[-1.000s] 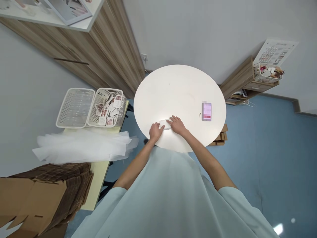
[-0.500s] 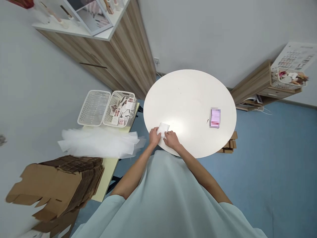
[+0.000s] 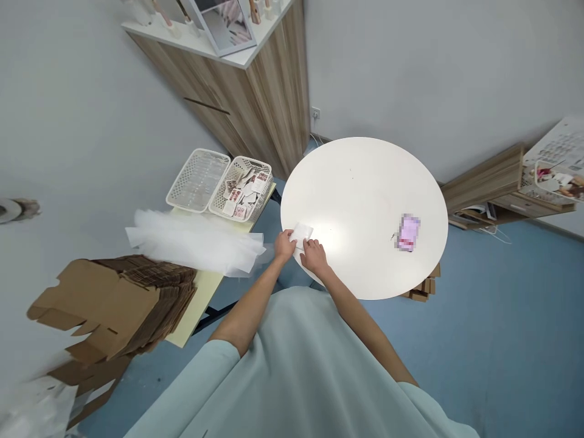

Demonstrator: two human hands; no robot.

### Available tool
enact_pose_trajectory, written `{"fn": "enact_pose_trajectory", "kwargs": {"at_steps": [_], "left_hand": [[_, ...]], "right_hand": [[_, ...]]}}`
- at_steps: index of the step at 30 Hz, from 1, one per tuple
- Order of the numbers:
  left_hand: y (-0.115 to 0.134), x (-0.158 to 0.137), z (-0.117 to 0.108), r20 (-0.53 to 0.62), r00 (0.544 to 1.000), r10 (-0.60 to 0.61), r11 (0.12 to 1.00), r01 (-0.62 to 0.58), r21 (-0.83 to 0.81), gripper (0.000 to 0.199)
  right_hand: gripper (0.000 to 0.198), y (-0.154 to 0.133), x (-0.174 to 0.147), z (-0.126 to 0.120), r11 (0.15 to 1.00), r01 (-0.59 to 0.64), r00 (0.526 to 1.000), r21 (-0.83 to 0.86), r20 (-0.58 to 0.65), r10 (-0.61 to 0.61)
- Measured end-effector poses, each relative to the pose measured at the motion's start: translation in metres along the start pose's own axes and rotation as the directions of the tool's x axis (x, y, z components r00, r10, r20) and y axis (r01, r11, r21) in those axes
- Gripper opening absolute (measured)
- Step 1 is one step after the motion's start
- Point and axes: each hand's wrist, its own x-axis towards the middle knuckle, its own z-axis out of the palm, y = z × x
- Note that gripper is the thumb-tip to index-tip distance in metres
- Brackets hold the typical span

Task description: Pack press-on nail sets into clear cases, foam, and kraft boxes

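Observation:
At the near left edge of the round white table, a small white wrapped packet lies between my hands. My left hand grips its left side, thumb on the near edge. On the near right corner, my right hand presses with curled fingers. The wrapping looks like the thin white sheets piled on the side table to the left. What is inside the packet is hidden. Farther right on the round table lies a pinkish-purple blurred item.
On the pale yellow side table stand a white basket of small printed cards, another basket with clear pieces, and stacked flat brown cardboard boxes. Wooden cabinets stand behind. Brown boxes sit below the round table's right side.
The view has turned slightly, so the surroundings sit farther right. My hands stay on the white packet, with little visible change in their grip.

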Motion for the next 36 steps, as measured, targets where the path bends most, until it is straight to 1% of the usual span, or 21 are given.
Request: {"fn": "enact_pose_trajectory", "kwargs": {"at_steps": [2,4,6,8,9,11,13,15,17,19,21,22,24,25,26,28,31,34,36], "left_hand": [[0.004,-0.001,-0.003,-0.007,1.000,0.015,1.000,-0.014,0.013,0.041],[0.006,-0.004,-0.010,0.010,0.999,0.041,0.999,-0.041,0.009,0.040],[0.004,-0.010,-0.021,0.034,0.996,0.083,0.996,-0.083,-0.027,0.041],[-0.005,-0.019,-0.040,0.032,0.989,0.143,0.986,-0.140,-0.085,0.042],[-0.013,-0.025,-0.053,0.018,0.984,0.180,0.978,-0.177,-0.115,0.042],[-0.034,-0.039,-0.087,-0.027,0.967,0.254,0.954,-0.255,-0.161,0.039],[-0.064,-0.057,-0.129,-0.094,0.949,0.301,0.933,-0.314,-0.178,0.037],[-0.101,-0.078,-0.176,-0.168,0.941,0.295,0.933,-0.321,-0.162,0.035],[-0.144,-0.101,-0.223,-0.220,0.947,0.235,0.956,-0.266,-0.125,0.037],[-0.192,-0.126,-0.264,-0.269,0.950,0.156,0.978,-0.187,-0.091,0.037],[-0.242,-0.149,-0.294,-0.331,0.940,0.084,0.991,-0.115,-0.075,0.034],[-0.267,-0.159,-0.304,-0.362,0.931,0.051,0.994,-0.084,-0.075,0.033],[-0.312,-0.175,-0.316,-0.383,0.924,-0.025,0.997,-0.002,-0.071,0.034],[-0.332,-0.180,-0.318,-0.365,0.928,-0.067,0.997,0.046,-0.067,0.035],[-0.348,-0.184,-0.318,-0.333,0.937,-0.102,0.994,0.086,-0.062,0.036],[-0.372,-0.187,-0.313,-0.277,0.950,-0.146,0.989,0.137,-0.050,0.035],[-0.388,-0.185,-0.304,-0.264,0.955,-0.133,0.991,0.130,-0.031,0.033],[-0.392,-0.183,-0.300,-0.281,0.954,-0.103,0.995,0.101,-0.021,0.033],[-0.394,-0.182,-0.300,-0.273,0.957,-0.098,0.995,0.091,-0.040,0.032]], "right_hand": [[0.052,-0.006,0.002,-0.003,0.999,-0.035,0.999,-0.020,0.006,0.035],[0.048,-0.013,0.002,-0.006,0.997,-0.068,0.998,-0.044,0.002,0.069],[0.048,-0.022,0.000,-0.010,0.994,-0.088,0.996,-0.069,-0.037,0.085],[0.052,-0.035,-0.005,-0.015,0.992,-0.087,0.991,-0.090,-0.111,0.077],[0.054,-0.044,-0.008,-0.017,0.992,-0.079,0.986,-0.098,-0.152,0.064],[0.054,-0.068,-0.013,-0.018,0.993,-0.056,0.975,-0.106,-0.219,0.032],[0.052,-0.098,-0.017,-0.016,0.995,-0.005,0.966,-0.102,-0.258,-0.021],[0.051,-0.132,-0.020,-0.009,0.993,0.066,0.957,-0.094,-0.274,-0.090],[0.050,-0.168,-0.021,0.000,0.985,0.141,0.950,-0.096,-0.269,-0.162],[0.049,-0.204,-0.022,0.010,0.971,0.214,0.940,-0.103,-0.249,-0.234],[0.049,-0.239,-0.022,0.019,0.953,0.285,0.928,-0.106,-0.219,-0.302],[0.048,-0.256,-0.021,0.024,0.942,0.317,0.922,-0.107,-0.199,-0.333],[0.048,-0.288,-0.020,0.031,0.920,0.376,0.909,-0.112,-0.150,-0.390],[0.048,-0.303,-0.018,0.035,0.908,0.402,0.902,-0.115,-0.123,-0.415],[0.048,-0.318,-0.017,0.038,0.897,0.427,0.894,-0.118,-0.097,-0.438],[0.048,-0.343,-0.015,0.045,0.873,0.472,0.875,-0.119,-0.054,-0.481],[0.048,-0.373,-0.013,0.054,0.840,0.530,0.845,-0.116,-0.009,-0.534],[0.047,-0.393,-0.013,0.061,0.814,0.567,0.823,-0.124,0.037,-0.567],[0.047,-0.403,-0.013,0.063,0.803,0.581,0.814,-0.131,0.070,-0.577]]}}
